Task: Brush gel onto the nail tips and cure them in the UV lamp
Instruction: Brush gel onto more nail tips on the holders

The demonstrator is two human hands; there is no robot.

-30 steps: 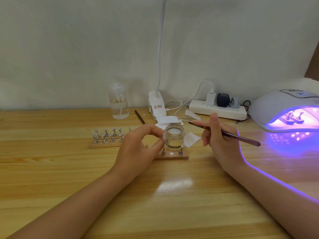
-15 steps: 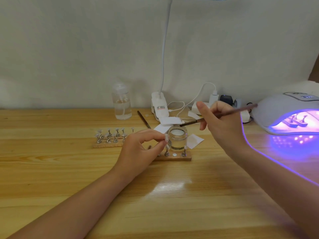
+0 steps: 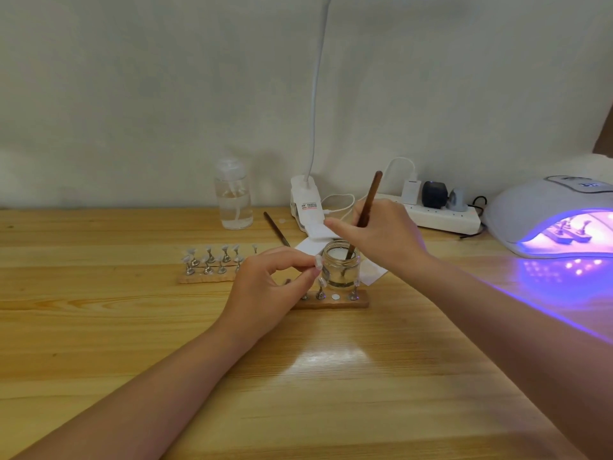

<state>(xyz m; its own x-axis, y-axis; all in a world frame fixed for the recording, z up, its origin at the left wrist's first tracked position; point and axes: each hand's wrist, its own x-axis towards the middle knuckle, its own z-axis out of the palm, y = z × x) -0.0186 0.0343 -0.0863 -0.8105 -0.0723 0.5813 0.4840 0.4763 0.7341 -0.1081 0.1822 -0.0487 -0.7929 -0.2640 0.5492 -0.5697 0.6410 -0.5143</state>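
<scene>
Bristles lost behind glass, inside the clear gel jar [image 3: 341, 267] beside the near wooden stand [image 3: 335, 302]. Brush [image 3: 366, 207] nearly upright, gripped by right hand [image 3: 384, 237]. Left hand [image 3: 268, 287] pinching a pale nail tip [image 3: 318, 262], details too small. UV lamp [image 3: 557, 217] glowing violet, cut off right.

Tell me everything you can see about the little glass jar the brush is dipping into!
The small clear glass jar is round, with no lid on and a ridged neck. It stands upright on the wooden table, just behind a wooden strip of metal nail stands. Something clear or whitish is inside. The thin brown brush, held by the right hand, pokes down through its mouth. The left hand pinches something small beside it.
</scene>
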